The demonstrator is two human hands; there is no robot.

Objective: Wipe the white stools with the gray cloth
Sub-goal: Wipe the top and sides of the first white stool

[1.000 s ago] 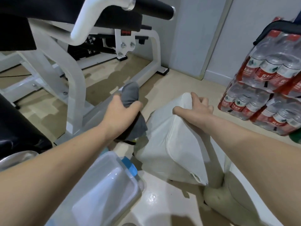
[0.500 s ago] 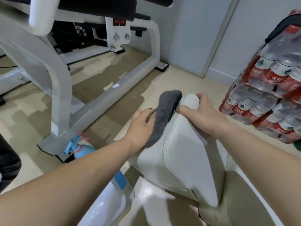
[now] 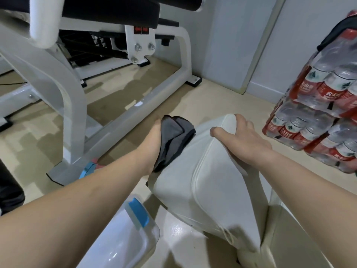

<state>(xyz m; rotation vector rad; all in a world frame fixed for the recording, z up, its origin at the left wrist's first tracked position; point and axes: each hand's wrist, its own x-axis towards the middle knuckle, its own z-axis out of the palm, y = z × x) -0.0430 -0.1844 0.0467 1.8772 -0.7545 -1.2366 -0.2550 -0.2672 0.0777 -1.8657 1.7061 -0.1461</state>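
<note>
A white padded stool [image 3: 212, 186] is tipped up on edge in the middle of the floor, its seam facing me. My right hand [image 3: 243, 140] grips its upper far corner, thumb on the near face and fingers curled over the top. My left hand [image 3: 152, 144] holds the folded gray cloth [image 3: 173, 138] and presses it against the stool's left face. Most of the fingers of that hand are hidden behind the cloth.
A white exercise machine frame [image 3: 135, 111] with black pads stands to the left and behind. Stacked packs of water bottles [image 3: 316, 107] rise at the right. A clear plastic box with a blue latch [image 3: 131, 229] lies at the lower left, near the stool.
My left hand brought the gray cloth from the air beside the stool onto its left face, then slid it down that face. My right hand kept its hold on the stool's top corner.
</note>
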